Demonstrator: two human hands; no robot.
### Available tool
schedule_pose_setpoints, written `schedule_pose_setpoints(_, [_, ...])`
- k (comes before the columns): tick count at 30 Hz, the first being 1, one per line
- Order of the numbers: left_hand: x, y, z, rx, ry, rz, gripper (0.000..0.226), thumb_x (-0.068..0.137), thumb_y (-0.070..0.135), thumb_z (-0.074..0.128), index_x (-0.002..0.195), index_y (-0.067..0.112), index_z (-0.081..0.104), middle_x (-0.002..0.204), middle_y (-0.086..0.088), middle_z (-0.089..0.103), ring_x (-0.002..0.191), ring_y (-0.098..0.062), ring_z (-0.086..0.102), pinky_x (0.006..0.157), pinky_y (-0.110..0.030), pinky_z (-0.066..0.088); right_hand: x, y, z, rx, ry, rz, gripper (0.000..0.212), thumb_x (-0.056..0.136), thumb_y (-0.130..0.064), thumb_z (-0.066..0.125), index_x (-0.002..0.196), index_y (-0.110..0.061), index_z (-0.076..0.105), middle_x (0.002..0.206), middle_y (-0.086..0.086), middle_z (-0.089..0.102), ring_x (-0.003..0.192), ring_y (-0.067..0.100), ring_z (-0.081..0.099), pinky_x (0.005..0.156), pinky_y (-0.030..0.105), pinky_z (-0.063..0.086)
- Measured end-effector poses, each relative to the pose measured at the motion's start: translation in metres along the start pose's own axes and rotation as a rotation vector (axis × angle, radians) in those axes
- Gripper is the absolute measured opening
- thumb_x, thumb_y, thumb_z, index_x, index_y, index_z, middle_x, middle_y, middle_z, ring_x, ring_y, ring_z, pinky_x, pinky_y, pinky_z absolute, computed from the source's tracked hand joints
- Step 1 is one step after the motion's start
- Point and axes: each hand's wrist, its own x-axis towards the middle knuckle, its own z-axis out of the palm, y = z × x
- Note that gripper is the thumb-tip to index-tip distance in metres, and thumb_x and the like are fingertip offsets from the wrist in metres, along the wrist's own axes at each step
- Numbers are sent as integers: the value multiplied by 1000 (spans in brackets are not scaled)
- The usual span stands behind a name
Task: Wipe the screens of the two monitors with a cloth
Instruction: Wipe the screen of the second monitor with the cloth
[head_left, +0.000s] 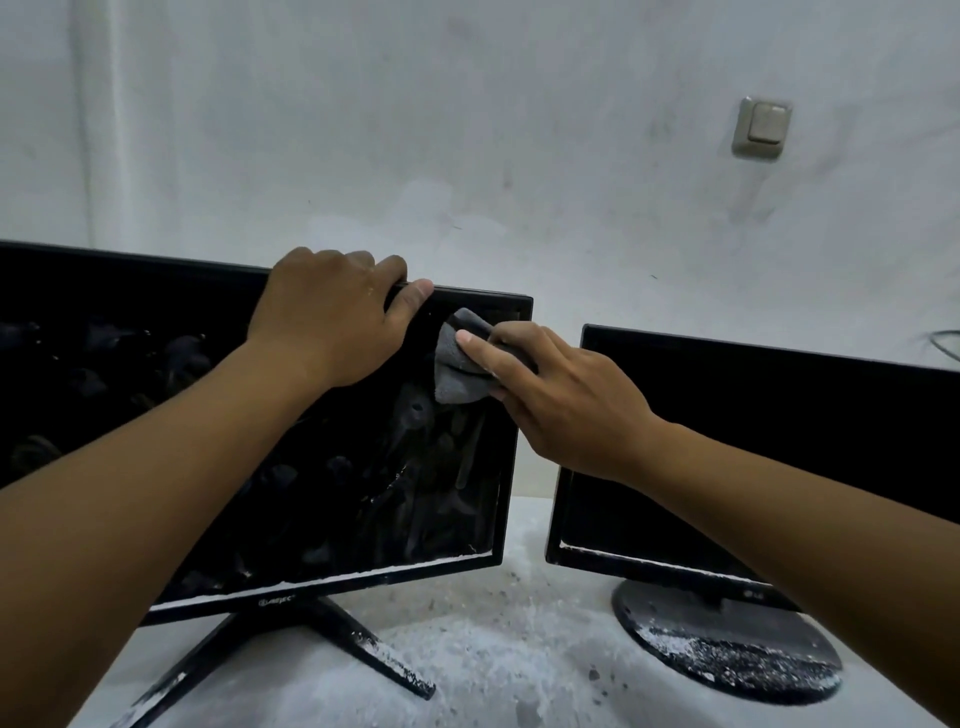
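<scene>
Two black monitors stand side by side on a dusty pale surface. The left monitor (405, 467) has a smeared, streaky screen and a V-shaped foot. My left hand (332, 317) grips its top edge, fingers curled over the back and thumb on the front bezel. My right hand (561, 395) holds a crumpled grey cloth (457, 364) against the upper right part of that screen. The right monitor (769, 395) is smaller, with a dark screen and a round base (727, 644) speckled with white dust. My right forearm crosses in front of it.
White powdery dust covers the tabletop (493, 649) and lines both lower bezels. A plain pale wall stands close behind, with a light switch (761, 127) at the upper right. A thin cable (943, 343) shows at the far right edge.
</scene>
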Motion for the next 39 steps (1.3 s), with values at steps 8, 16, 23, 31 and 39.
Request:
schedule_pose_setpoints(8, [-2,0,0,-1,24,3,56,102,58,25,103,20,66,89,-5,69,80,-31,63,71,-37,36,0,11,3,-33,25,29,50,102,-17,57,150,-7,47,127,17,58,102,31,64,57,36,56])
schedule_pose_setpoints(16, [-4,-1,0,-19,30,-4,57,102,59,24,106,21,66,90,-3,70,81,-30,64,74,-38,40,6,34,-4,-128,121,98,49,102,-19,57,149,-7,48,124,13,53,100,24,56,53,30,47])
schedule_pose_setpoints(23, [-2,-7,0,-37,20,0,60,101,63,21,104,25,67,90,4,70,81,-27,65,69,-34,37,-31,13,29,-139,-76,-79,63,86,3,61,148,-2,49,130,22,57,93,33,60,62,42,55])
schedule_pose_setpoints(31, [0,-6,4,-28,36,-4,59,101,64,21,104,27,67,89,5,70,81,-26,65,68,-33,32,-24,32,22,-202,-90,-116,64,89,0,58,151,-2,44,130,20,57,93,33,58,62,42,55])
schedule_pose_setpoints(39, [2,-5,6,-41,27,0,59,100,66,21,99,27,66,84,7,69,77,-24,63,67,-33,32,-62,3,28,-135,-308,-334,60,93,-8,41,153,0,38,135,20,50,97,29,59,62,37,55])
